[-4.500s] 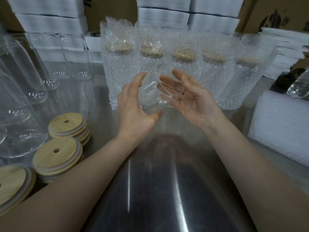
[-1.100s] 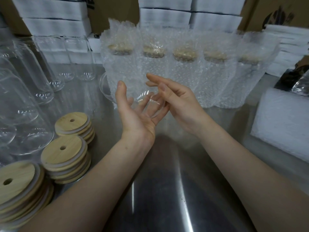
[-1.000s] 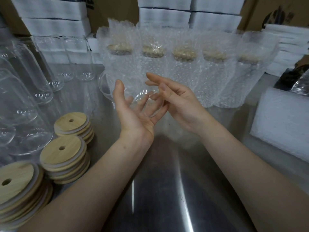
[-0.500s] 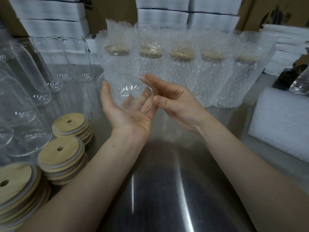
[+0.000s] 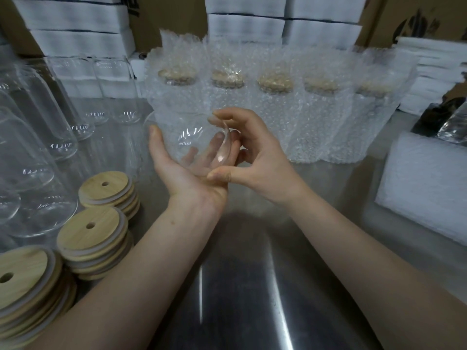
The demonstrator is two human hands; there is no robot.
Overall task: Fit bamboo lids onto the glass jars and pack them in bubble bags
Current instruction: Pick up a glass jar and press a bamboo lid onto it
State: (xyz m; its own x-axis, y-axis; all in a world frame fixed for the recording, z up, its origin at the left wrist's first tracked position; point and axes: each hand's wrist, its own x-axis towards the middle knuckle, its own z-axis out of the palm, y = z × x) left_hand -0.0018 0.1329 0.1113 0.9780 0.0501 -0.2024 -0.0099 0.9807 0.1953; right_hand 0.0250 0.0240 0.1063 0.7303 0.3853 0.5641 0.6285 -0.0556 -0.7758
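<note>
A clear glass jar (image 5: 188, 141) lies sideways above the steel table (image 5: 240, 286), held between both hands. My left hand (image 5: 182, 178) is palm up beneath it, fingers fairly straight and visible through the glass, thumb raised on the left. My right hand (image 5: 262, 160) grips the jar's right end, fingers curled over the top and thumb underneath. No lid is on this jar. Three stacks of bamboo lids (image 5: 91, 233) with centre holes sit at the lower left. Several lidded jars in bubble bags (image 5: 275, 109) stand in a row behind my hands.
Several empty glass jars (image 5: 38, 152) crowd the left side. A white foam block (image 5: 424, 185) lies at the right, with dark and shiny items behind it. White boxes (image 5: 75, 34) and cardboard are stacked along the back.
The jar has turned in my hands. My right hand went from flat fingers against it to curling round its right end, thumb now underneath. My left hand stays cupped below.
</note>
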